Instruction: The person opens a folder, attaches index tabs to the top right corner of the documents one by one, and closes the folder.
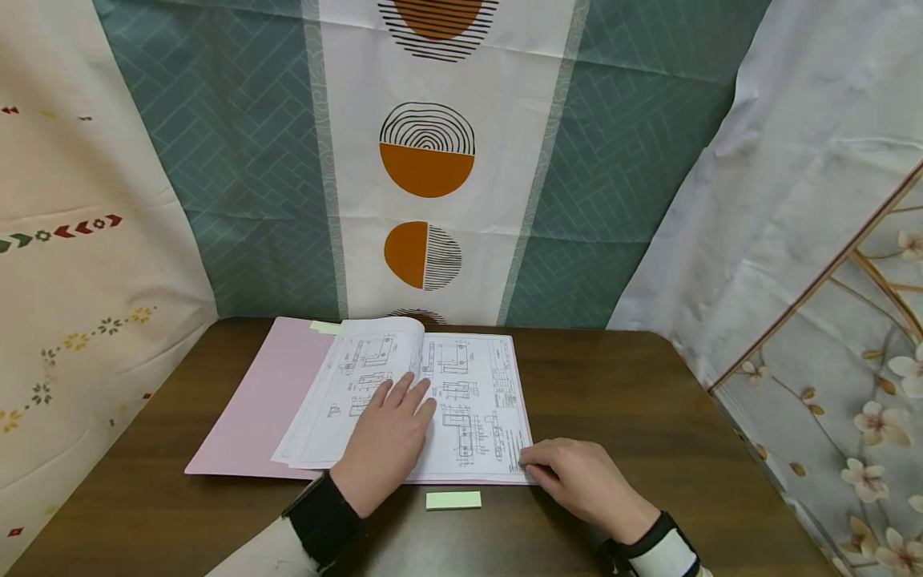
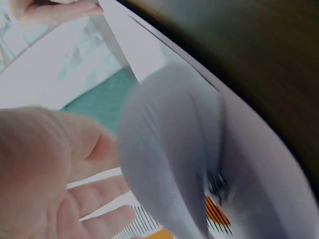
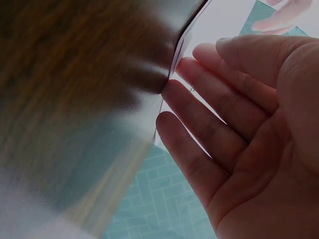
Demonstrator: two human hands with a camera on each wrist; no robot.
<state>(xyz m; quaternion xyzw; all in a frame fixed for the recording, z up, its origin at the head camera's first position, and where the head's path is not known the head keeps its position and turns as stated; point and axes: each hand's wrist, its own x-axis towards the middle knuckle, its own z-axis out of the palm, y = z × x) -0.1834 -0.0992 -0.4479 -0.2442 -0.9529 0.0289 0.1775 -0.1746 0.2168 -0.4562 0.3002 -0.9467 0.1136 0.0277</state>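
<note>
Plainly, patterned cloth hangs behind the brown worktop; left grip unclenched over papers, right grip relaxed, touching their edge.

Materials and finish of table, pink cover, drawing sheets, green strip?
Table: wood or wood-look laminate; brown grain, slight sheen.
Pink cover: matte card or plastic, unclear; smooth, lies flat.
Drawing sheets: likely matte paper; thin, curling near the fold.
Green strip: probably matte paper; flat, even color.
</note>
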